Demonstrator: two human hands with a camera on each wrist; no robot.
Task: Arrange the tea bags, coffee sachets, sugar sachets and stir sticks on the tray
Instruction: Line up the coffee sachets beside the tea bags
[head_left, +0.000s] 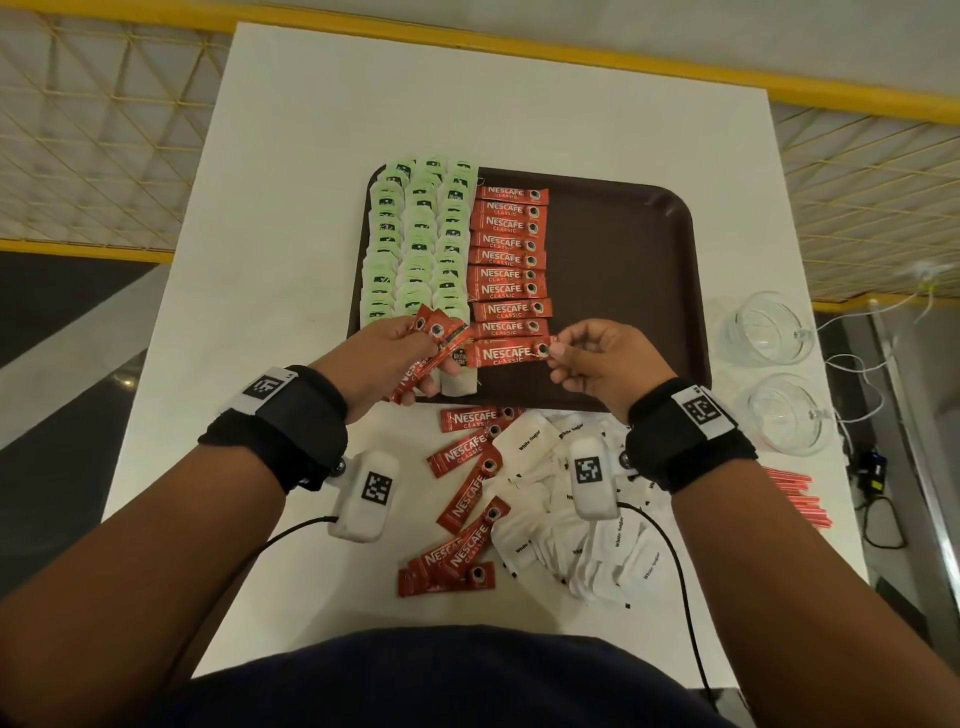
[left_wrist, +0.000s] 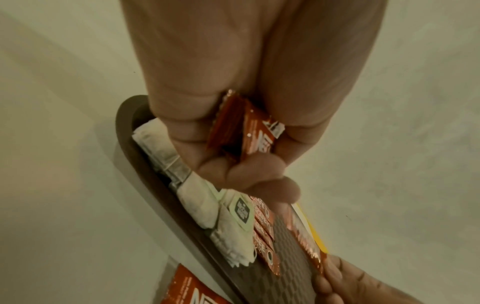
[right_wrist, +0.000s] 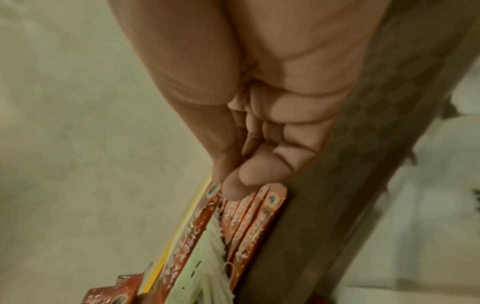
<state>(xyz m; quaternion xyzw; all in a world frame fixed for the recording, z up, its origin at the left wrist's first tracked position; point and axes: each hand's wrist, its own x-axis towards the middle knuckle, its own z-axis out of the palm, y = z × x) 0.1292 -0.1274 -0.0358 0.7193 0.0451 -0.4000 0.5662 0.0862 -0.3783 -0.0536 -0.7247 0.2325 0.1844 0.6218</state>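
Observation:
A dark brown tray (head_left: 623, 249) carries rows of green tea bags (head_left: 415, 239) on its left and a column of red coffee sachets (head_left: 509, 260) beside them. My left hand (head_left: 400, 358) grips a small bunch of red coffee sachets (head_left: 431, 353) (left_wrist: 249, 131) over the tray's near left corner. My right hand (head_left: 582, 358) pinches the right end of one coffee sachet (head_left: 506, 353) (right_wrist: 197, 222) just below the column's last sachet. Loose coffee sachets (head_left: 467, 488), white sugar sachets (head_left: 582, 530) and red stir sticks (head_left: 795, 493) lie on the white table (head_left: 291, 208).
Two clear glass cups (head_left: 769, 327) (head_left: 789, 415) stand to the right of the tray, with white cables near them. The tray's right half (head_left: 634, 312) is bare. Table edges run close on both sides, and a yellow railing (head_left: 519, 52) lies beyond.

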